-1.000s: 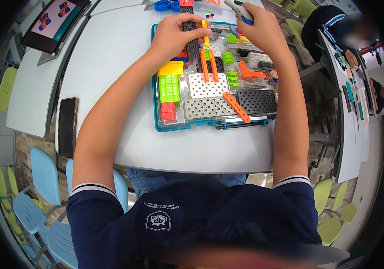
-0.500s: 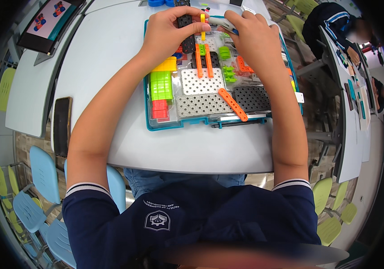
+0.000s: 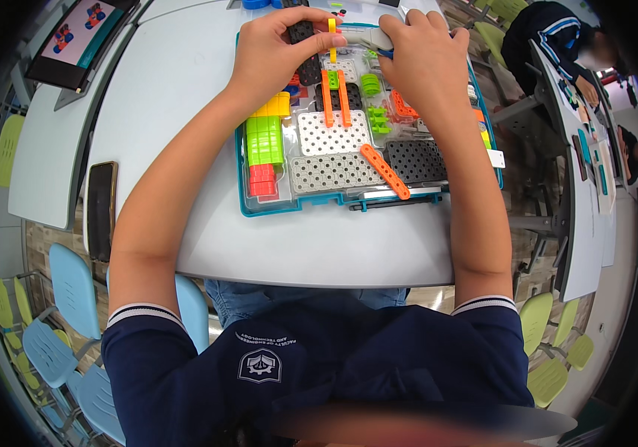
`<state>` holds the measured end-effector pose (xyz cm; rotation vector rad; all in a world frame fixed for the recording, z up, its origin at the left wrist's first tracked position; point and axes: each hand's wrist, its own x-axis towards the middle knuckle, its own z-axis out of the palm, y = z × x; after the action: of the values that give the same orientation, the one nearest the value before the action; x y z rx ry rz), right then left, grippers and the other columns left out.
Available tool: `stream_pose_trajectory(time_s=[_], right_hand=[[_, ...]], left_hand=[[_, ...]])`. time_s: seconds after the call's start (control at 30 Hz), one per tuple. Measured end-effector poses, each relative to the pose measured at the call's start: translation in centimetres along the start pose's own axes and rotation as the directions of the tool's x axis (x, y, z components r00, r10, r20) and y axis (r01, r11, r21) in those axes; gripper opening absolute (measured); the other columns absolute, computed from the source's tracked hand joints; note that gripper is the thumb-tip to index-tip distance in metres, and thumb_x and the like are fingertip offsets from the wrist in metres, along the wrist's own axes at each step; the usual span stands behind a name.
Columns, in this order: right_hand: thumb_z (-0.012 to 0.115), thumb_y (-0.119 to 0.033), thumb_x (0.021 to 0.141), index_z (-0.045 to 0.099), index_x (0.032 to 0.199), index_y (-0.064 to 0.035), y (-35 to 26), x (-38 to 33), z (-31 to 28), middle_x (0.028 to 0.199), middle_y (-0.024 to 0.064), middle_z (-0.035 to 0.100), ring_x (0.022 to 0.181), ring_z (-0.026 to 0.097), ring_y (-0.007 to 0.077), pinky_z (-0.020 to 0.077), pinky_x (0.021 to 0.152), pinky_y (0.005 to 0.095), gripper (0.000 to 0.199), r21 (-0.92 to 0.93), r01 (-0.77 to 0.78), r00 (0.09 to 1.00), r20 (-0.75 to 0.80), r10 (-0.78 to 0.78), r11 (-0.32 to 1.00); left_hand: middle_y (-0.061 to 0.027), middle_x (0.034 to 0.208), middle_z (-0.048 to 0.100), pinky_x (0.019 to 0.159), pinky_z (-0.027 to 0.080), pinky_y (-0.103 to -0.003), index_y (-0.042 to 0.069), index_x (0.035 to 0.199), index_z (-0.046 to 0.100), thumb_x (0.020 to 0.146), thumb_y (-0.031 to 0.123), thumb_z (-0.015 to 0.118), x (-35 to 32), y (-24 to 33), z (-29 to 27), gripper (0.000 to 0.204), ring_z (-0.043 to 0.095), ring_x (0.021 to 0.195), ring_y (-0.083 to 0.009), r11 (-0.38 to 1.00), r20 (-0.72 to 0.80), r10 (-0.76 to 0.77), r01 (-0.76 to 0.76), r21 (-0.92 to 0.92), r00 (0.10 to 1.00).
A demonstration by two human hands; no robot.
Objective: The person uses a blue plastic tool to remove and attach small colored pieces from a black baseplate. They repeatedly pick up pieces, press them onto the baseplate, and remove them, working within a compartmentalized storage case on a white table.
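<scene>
My left hand point(image 3: 263, 59) is closed at the far side of the parts box. It pinches a thin yellow piece point(image 3: 332, 51) between thumb and fingers, beside a long black perforated beam point(image 3: 306, 54) lying along the palm side. My right hand point(image 3: 427, 71) wraps round a grey and blue hand tool point(image 3: 361, 37), whose tip points at the yellow piece. Whether the tip grips the piece I cannot tell. Below them, two orange beams point(image 3: 344, 104) joined by a green connector rest over perforated plates. An orange bar point(image 3: 384, 171) lies slanted across the grey plate point(image 3: 334, 175).
The teal-edged parts box point(image 3: 243, 186) holds green, yellow and red blocks at left. A phone point(image 3: 101, 212) lies on the white table point(image 3: 319, 253) at the left edge. A screen point(image 3: 80, 37) stands far left. Another person point(image 3: 550, 45) works at a table on the right.
Both hands, with the yellow piece and the tool, have shifted very slightly. The grip of each hand looks the same. The box appears a little further left in view.
</scene>
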<state>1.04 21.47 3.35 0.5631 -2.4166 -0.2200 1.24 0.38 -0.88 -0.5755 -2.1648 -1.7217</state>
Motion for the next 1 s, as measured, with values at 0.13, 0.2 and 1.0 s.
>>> stream_pose_trajectory(time_s=[0.13, 0.2, 1.0], right_hand=[[0.076, -0.022, 0.072, 0.073, 0.101, -0.0153, 0.2, 0.0, 0.0, 0.094, 0.0054, 0.069, 0.100, 0.063, 0.0251, 0.0421, 0.083, 0.0521, 0.030, -0.018, -0.006, 1.000, -0.028, 0.006, 1.000], [0.076, -0.022, 0.071, 0.073, 0.100, -0.0148, 0.6, -0.1, -0.1, 0.093, 0.0054, 0.069, 0.100, 0.063, 0.0253, 0.0421, 0.083, 0.0519, 0.030, -0.037, -0.001, 0.999, -0.051, -0.001, 0.999], [0.073, -0.020, 0.069, 0.073, 0.088, -0.0141, 1.0, 0.5, -1.0, 0.076, 0.0112, 0.070, 0.071, 0.070, 0.0282, 0.0533, 0.069, 0.0431, 0.020, 0.202, -0.002, 1.000, 0.018, -0.002, 0.979]], left_hand=[[-0.0038, 0.095, 0.073, 0.077, 0.056, -0.022, 0.003, 0.111, 0.074, 0.086, 0.015, 0.080, 0.0, 0.0, 0.2, 0.028, 0.067, 0.087, -0.0072, 0.998, -0.016, 0.060, -0.060, -0.003, 0.998], [-0.0035, 0.094, 0.073, 0.076, 0.056, -0.022, 0.004, 0.111, 0.074, 0.086, 0.015, 0.080, -0.1, 0.1, 0.1, 0.029, 0.067, 0.086, -0.0069, 0.999, -0.013, 0.041, -0.041, 0.010, 0.999], [-0.0030, 0.091, 0.075, 0.073, 0.056, -0.021, 0.003, 0.106, 0.076, 0.083, 0.015, 0.083, 0.2, 2.3, -0.7, 0.026, 0.068, 0.082, -0.0061, 0.975, 0.011, 0.151, -0.151, 0.165, 0.988]])
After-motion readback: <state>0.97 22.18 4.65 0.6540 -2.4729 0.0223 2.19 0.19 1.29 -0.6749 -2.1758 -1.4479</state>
